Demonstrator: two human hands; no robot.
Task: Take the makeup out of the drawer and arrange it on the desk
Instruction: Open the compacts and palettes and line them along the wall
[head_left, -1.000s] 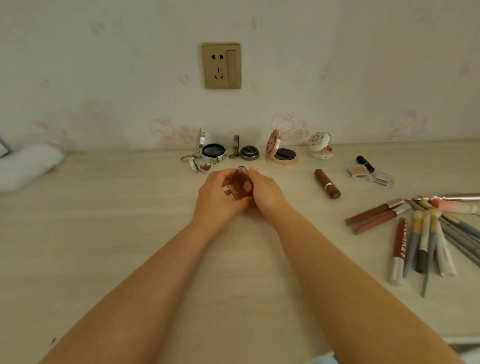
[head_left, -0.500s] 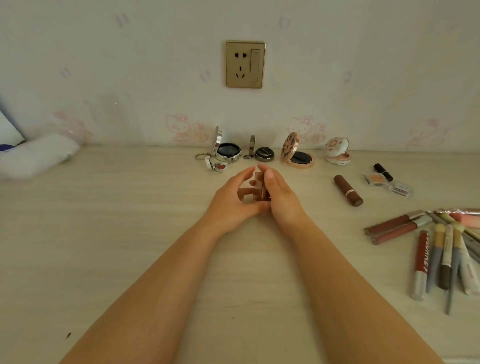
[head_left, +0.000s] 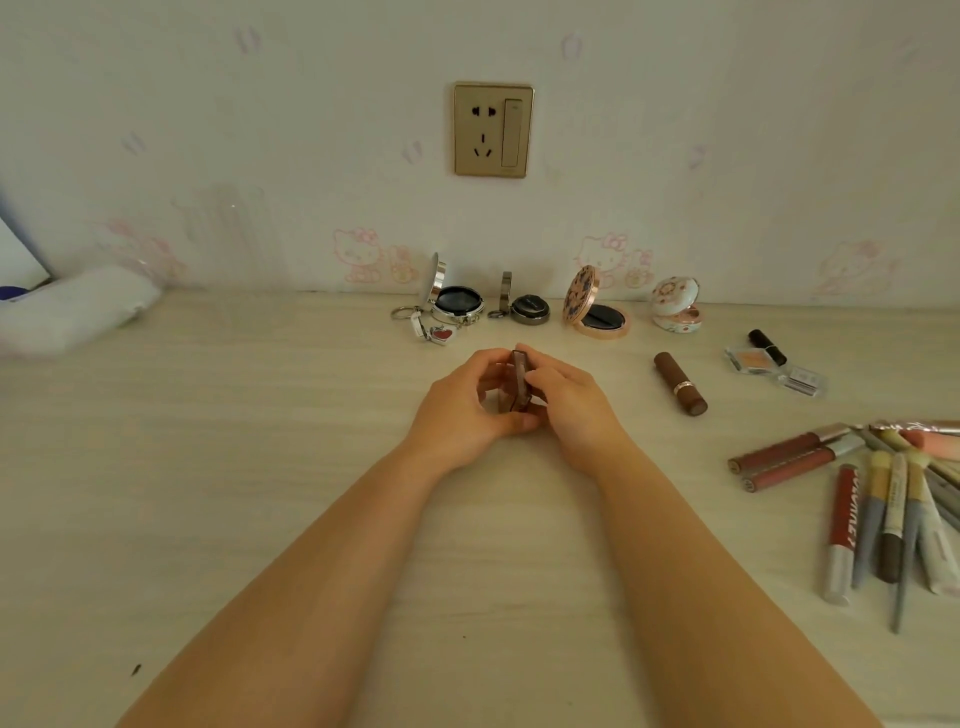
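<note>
Both my hands met over the middle of the desk (head_left: 260, 467), my left hand (head_left: 462, 410) and right hand (head_left: 571, 402) pinching a small brown makeup case (head_left: 519, 382) upright between curled fingers, before four open compacts (head_left: 597, 312).

Both forearms bare to frame edge, no sleeves; left hand (head_left: 462, 410) & right hand (head_left: 574, 405) w/o rings, gloves.

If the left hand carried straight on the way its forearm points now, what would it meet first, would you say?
Probably the small brown case it already holds with the right hand; past that, likely the dark round compact near the wall, though depth is hard to judge.
</note>
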